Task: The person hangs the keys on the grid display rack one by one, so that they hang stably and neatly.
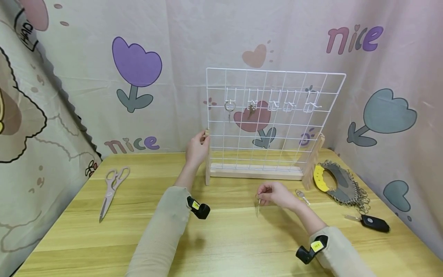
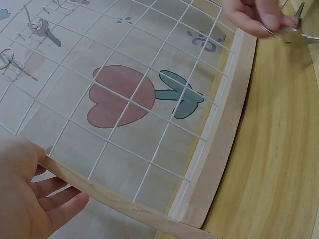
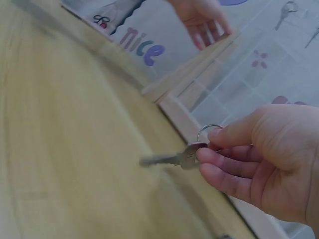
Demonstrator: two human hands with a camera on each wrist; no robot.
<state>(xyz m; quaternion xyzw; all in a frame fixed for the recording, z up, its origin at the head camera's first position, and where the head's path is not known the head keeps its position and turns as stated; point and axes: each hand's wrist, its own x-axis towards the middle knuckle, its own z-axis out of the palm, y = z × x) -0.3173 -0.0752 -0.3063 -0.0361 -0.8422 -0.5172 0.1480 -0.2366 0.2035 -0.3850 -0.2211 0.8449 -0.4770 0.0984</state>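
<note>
My left hand (image 1: 197,149) holds the left wooden post (image 2: 114,199) of a white wire grid rack (image 1: 264,123), with thumb and fingers at the post's upper end. Low in front of the rack, my right hand (image 1: 277,195) pinches the ring of a metal key (image 3: 188,157). The key hangs clear of the table, blade pointing away from the fingers. Several white hooks (image 1: 290,105) line the grid. A ringed key (image 1: 230,107) hangs from the leftmost hook, and another key (image 1: 251,109) from the hook beside it.
Scissors (image 1: 112,188) lie at the table's left. To the right are a small key (image 1: 302,196), a black car key (image 1: 375,223), and a grey piece with a yellow grip (image 1: 321,179) and many small rings. A printed curtain (image 1: 183,46) hangs behind the table.
</note>
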